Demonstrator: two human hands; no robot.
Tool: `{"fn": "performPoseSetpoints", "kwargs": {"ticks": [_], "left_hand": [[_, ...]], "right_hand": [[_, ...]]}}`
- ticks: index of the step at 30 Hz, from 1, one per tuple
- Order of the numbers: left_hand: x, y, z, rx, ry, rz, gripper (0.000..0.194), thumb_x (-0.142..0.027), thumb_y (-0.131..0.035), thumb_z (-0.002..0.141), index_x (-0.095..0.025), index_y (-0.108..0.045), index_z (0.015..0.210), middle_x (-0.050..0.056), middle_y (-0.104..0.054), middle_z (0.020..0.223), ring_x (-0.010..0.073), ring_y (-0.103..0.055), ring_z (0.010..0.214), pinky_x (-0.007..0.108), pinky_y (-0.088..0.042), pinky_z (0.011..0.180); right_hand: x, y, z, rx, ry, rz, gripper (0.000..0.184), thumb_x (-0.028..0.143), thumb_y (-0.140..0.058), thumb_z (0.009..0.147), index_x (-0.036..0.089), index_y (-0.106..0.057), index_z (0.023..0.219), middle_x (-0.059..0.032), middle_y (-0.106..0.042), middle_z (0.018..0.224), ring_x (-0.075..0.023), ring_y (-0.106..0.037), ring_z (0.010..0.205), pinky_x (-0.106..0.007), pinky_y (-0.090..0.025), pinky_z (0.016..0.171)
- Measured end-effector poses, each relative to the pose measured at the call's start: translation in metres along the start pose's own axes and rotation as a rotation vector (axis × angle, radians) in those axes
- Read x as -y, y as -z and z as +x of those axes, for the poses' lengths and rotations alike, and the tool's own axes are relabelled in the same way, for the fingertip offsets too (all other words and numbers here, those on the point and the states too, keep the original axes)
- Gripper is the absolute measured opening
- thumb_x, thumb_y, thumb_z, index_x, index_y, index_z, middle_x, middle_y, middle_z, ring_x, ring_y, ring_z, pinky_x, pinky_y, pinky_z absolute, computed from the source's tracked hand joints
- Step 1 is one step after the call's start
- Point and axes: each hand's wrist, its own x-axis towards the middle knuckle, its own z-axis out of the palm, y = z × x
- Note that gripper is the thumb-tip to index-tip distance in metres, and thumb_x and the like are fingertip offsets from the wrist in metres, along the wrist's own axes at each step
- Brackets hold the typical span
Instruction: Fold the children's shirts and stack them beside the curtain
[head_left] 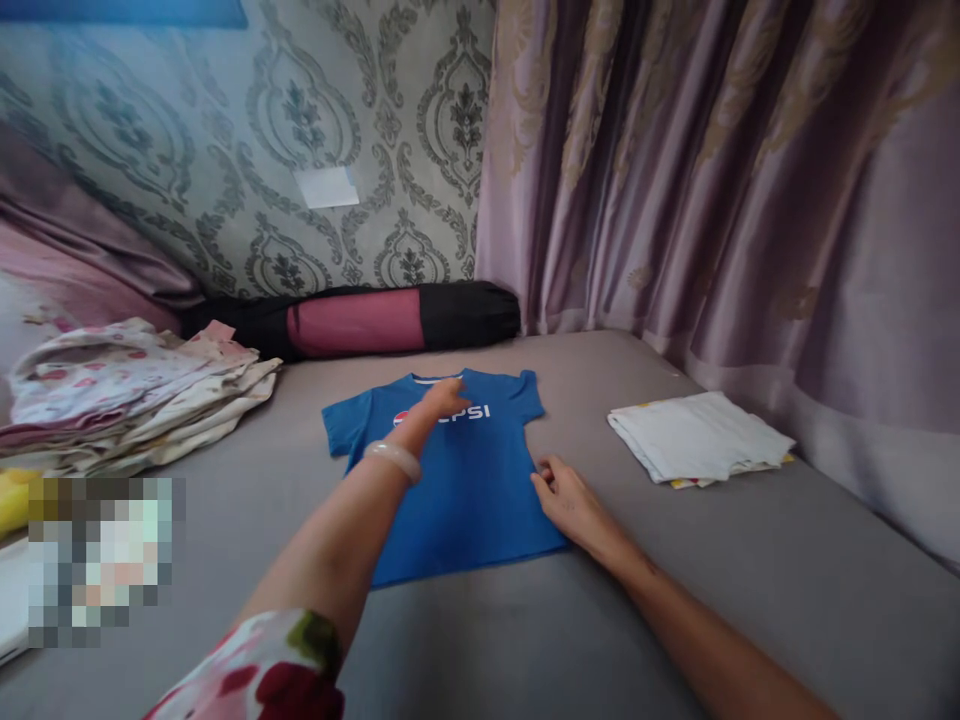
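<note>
- While the left hand [448, 397] covers part of the lettering on the blue shirt [457, 490], its fingers blur; whether they are closed or touching cloth, I cannot tell.
- The right hand [564, 497] curls loosely at the shirt's side edge; any pinch is unclear.
- The shirt lies spread beneath and between both hands.
- Right of the right hand: folded white cloth [699, 436].
- Left of the left hand: piled clothes [142, 385], cut off; nearer, pixelation hides something.
</note>
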Motion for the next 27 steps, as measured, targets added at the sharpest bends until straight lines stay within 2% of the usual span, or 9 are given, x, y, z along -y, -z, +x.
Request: {"fn": "performPoseSetpoints", "kwargs": {"ticks": [2,4,7,10,13,17,19,22,27], "left_hand": [[-0.039,-0.015,0.014,-0.024,-0.049,-0.108,0.039,-0.026,-0.063,0.08,-0.014,-0.063,0.116,0.01,-0.068,0.114,0.0202,-0.063,0.104,0.023,-0.047,0.088],[-0.075,-0.032,0.026,-0.042,-0.069,-0.194,0.037,-0.027,-0.068,0.076,-0.016,-0.065,0.111,0.007,-0.071,0.105,0.0179,-0.066,0.095,0.021,-0.048,0.082],[-0.113,-0.052,0.037,-0.081,-0.025,-0.25,0.038,-0.034,-0.069,0.074,-0.015,-0.066,0.106,0.011,-0.069,0.105,0.0229,-0.063,0.1,0.027,-0.049,0.085],[-0.133,-0.064,0.043,-0.141,0.085,-0.21,0.057,-0.047,-0.073,0.068,-0.011,-0.062,0.111,0.02,-0.06,0.119,0.032,-0.053,0.116,0.035,-0.045,0.093],[-0.139,-0.068,0.049,-0.178,0.161,-0.169,0.066,-0.049,-0.074,0.067,-0.01,-0.058,0.117,0.023,-0.051,0.128,0.0344,-0.045,0.124,0.038,-0.041,0.099],[-0.137,-0.067,0.057,-0.153,0.189,-0.242,0.038,-0.029,-0.067,0.077,-0.011,-0.063,0.11,0.023,-0.054,0.125,0.0331,-0.05,0.12,0.038,-0.043,0.096],[-0.135,-0.066,0.061,-0.153,0.186,-0.276,0.028,-0.018,-0.061,0.08,-0.011,-0.066,0.106,0.022,-0.058,0.121,0.0316,-0.054,0.117,0.037,-0.044,0.095],[-0.13,-0.064,0.066,-0.169,0.204,-0.344,0.024,-0.009,-0.057,0.078,-0.011,-0.068,0.099,0.021,-0.063,0.114,0.03,-0.058,0.111,0.037,-0.045,0.093],[-0.108,-0.053,0.073,-0.21,0.262,-0.566,0.011,-0.017,-0.062,0.076,-0.012,-0.068,0.083,0.012,-0.07,0.084,0.0245,-0.066,0.089,0.029,-0.051,0.074]], "right_hand": [[-0.001,0.002,0.001,0.044,-0.041,-0.003,0.027,0.031,-0.045,0.089,0.014,-0.063,0.101,-0.0097,-0.069,0.086,-0.02,-0.064,0.082,-0.027,-0.045,0.07],[-0.004,0.005,0.0,0.091,-0.062,0.014,0.026,0.033,-0.045,0.089,0.015,-0.064,0.093,-0.0081,-0.069,0.079,-0.0191,-0.064,0.074,-0.026,-0.043,0.063],[-0.008,0.006,-0.004,0.118,-0.078,0.027,0.027,0.035,-0.044,0.089,0.016,-0.064,0.091,-0.008,-0.07,0.079,-0.0188,-0.064,0.072,-0.025,-0.041,0.06],[-0.009,0.007,-0.009,0.142,-0.086,0.004,0.028,0.038,-0.047,0.089,0.016,-0.063,0.093,-0.0091,-0.07,0.083,-0.0194,-0.064,0.073,-0.025,-0.04,0.058],[-0.005,0.009,-0.015,0.186,-0.073,-0.028,0.03,0.039,-0.049,0.087,0.016,-0.062,0.1,-0.0101,-0.07,0.087,-0.0209,-0.065,0.078,-0.026,-0.041,0.06],[0.0,0.011,-0.024,0.22,-0.038,-0.069,0.037,0.039,-0.05,0.087,0.016,-0.058,0.115,-0.0121,-0.069,0.099,-0.024,-0.065,0.091,-0.029,-0.044,0.072],[0.001,0.011,-0.028,0.218,-0.032,-0.085,0.039,0.038,-0.05,0.087,0.017,-0.055,0.119,-0.0133,-0.068,0.103,-0.025,-0.064,0.097,-0.031,-0.044,0.077],[0.003,0.01,-0.031,0.228,-0.015,-0.078,0.039,0.035,-0.049,0.088,0.017,-0.053,0.122,-0.0141,-0.068,0.106,-0.0249,-0.064,0.097,-0.031,-0.044,0.077],[0.007,0.011,-0.034,0.224,0.008,-0.024,0.037,0.029,-0.048,0.087,0.02,-0.051,0.122,-0.0115,-0.067,0.108,-0.0241,-0.063,0.097,-0.031,-0.045,0.077]]}}
